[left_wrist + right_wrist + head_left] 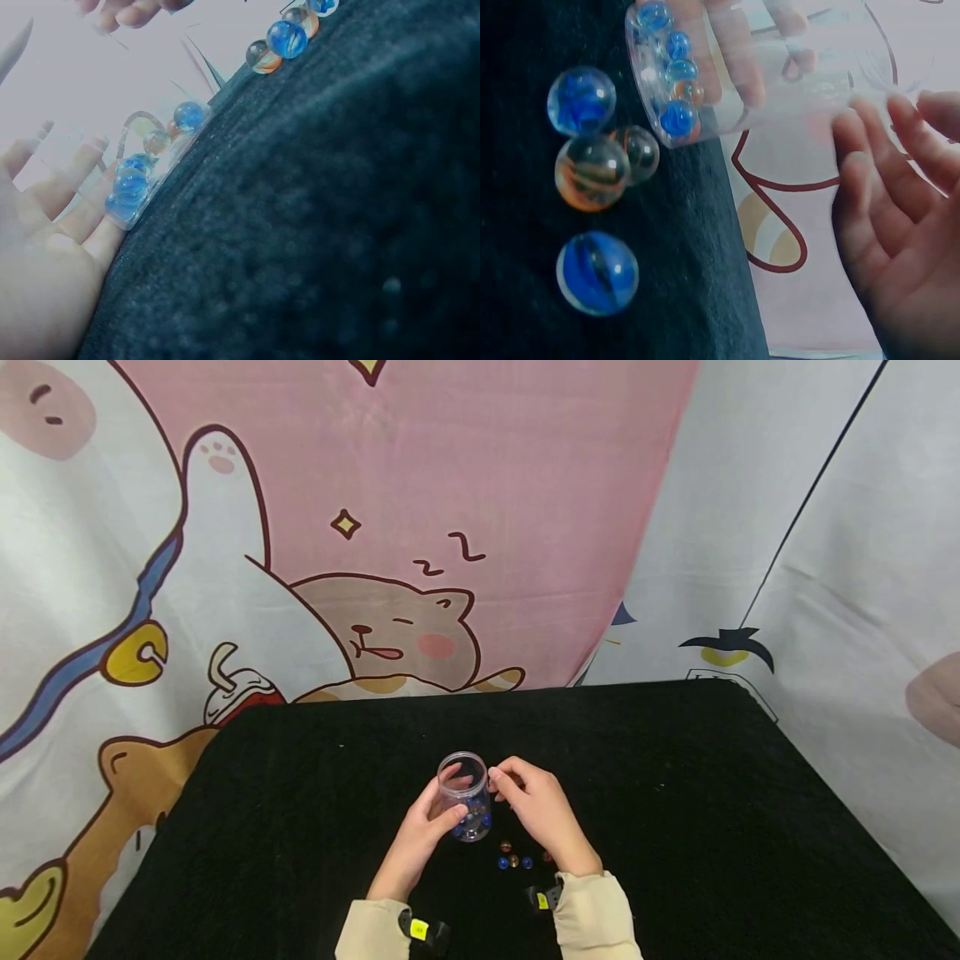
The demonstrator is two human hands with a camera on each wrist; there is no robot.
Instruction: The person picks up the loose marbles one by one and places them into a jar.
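Observation:
A clear jar (463,785) without a lid stands on the black cloth, with several blue and orange glass marbles (679,71) at its bottom. My left hand (422,827) grips it from the left, thumb in front and fingers behind. By the jar's rim on the right is my right hand (536,802), its fingers loosely bent. No marble shows at its fingertips (900,112) in the right wrist view. Between jar and right wrist lie loose marbles, including a blue marble (503,863), an amber marble (513,861) and another blue marble (527,862).
Black cloth (300,827) covers the table and reaches back to a printed curtain (525,527) with cartoon animals. Dark straps with yellow tags (418,929) are on both wrists. One orange marble (547,856) sits partly behind the right wrist.

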